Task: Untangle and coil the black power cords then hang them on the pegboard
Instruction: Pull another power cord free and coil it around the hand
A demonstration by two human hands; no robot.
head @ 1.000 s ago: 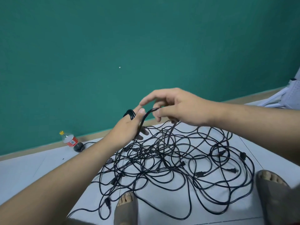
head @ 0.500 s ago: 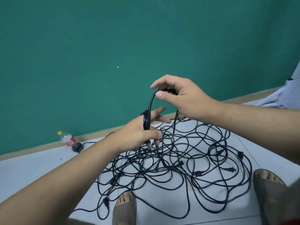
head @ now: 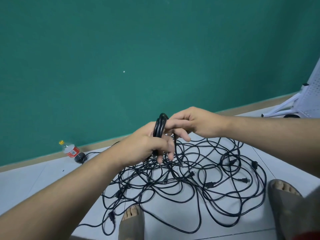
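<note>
Above the tangle (head: 173, 177), left hand (head: 147, 144) clasps the coil (head: 160, 126).

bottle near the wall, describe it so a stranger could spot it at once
Follow the green wall down to the baseboard on the left. A small clear bottle sits there beside a round black plug. Its yellow cap and red label stand out from the black cords.

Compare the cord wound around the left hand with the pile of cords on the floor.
The wound cord sits in tight, neat loops on the left hand; the pile sprawls in loose, crossing loops. The wound cord is held up in the air; the pile lies on the floor. Plugs show in the pile; none shows on the wound cord. Both are black.
</note>
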